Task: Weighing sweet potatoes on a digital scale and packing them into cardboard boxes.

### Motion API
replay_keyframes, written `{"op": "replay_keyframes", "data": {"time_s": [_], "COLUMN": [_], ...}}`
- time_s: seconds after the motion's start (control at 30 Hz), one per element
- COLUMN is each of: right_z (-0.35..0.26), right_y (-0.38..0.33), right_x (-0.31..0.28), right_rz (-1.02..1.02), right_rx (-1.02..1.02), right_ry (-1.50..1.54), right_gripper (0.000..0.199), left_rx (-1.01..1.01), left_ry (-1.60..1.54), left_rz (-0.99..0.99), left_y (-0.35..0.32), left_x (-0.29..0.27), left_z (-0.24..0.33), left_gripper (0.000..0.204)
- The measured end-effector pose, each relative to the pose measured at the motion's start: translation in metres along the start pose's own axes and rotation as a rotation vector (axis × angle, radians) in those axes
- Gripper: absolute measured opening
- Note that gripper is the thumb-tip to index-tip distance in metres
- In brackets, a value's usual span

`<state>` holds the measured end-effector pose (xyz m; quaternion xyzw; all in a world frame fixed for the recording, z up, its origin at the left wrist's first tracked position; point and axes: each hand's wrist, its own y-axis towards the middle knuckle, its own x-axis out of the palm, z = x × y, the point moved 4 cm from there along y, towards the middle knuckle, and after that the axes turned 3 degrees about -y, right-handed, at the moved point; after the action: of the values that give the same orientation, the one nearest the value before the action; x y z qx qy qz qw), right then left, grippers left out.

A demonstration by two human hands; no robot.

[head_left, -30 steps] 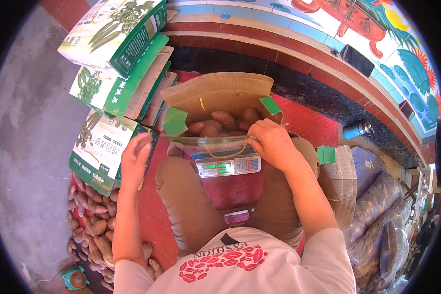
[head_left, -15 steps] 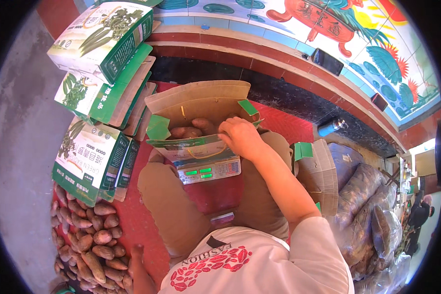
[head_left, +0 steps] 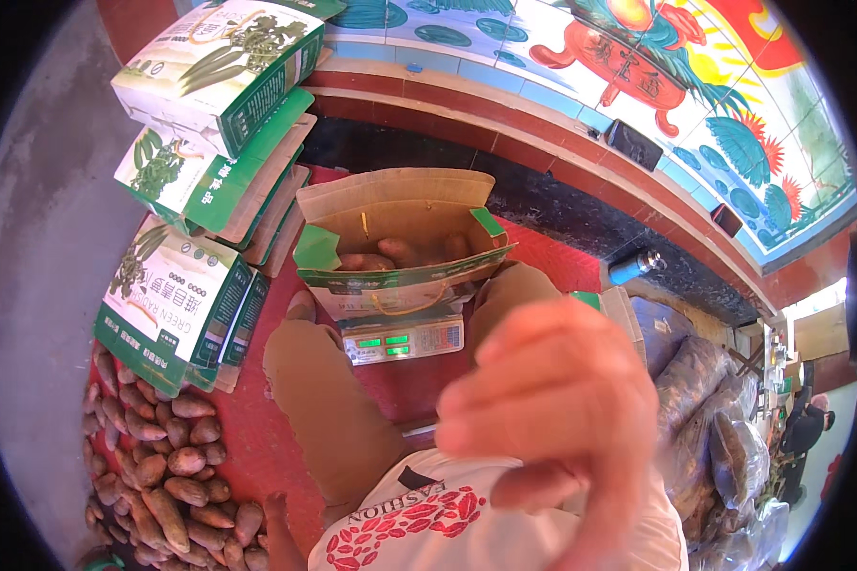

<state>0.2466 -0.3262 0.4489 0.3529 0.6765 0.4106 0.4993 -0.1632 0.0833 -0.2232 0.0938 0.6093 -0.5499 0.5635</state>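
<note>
Although the right hand (head_left: 564, 404) is blurred close to my camera, I can make out its fingers half curled, thumb set apart, with nothing visible in its grip. The left hand (head_left: 277, 528) is shadowed at the lower edge beside the tuber heap (head_left: 186, 462); I can't tell what it holds. Between the knees, the open carton (head_left: 405, 279) with reddish tubers (head_left: 397, 252) inside sits on the lit scale (head_left: 403, 343).

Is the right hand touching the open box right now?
Apart: the head view shows the brown trouser leg between the blurred right hand and the open box.
</note>
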Motion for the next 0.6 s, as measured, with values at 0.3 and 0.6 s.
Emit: {"op": "replay_keyframes", "data": {"time_s": [0.3, 0.6], "right_z": [-0.031, -0.041], "right_y": [-0.001, 0.007], "right_x": [-0.005, -0.002], "right_rz": [-0.137, -0.244], "right_rx": [0.07, 0.074], "right_ry": [0.026, -0.17], "right_gripper": [0.02, 0.006], "left_rx": [0.069, 0.012], "left_ry": [-0.017, 0.201], "left_rz": [0.09, 0.055], "left_y": [0.005, -0.01], "left_x": [0.003, 0.001], "left_z": [0.004, 0.015], "left_gripper": [0.024, 0.023]}}
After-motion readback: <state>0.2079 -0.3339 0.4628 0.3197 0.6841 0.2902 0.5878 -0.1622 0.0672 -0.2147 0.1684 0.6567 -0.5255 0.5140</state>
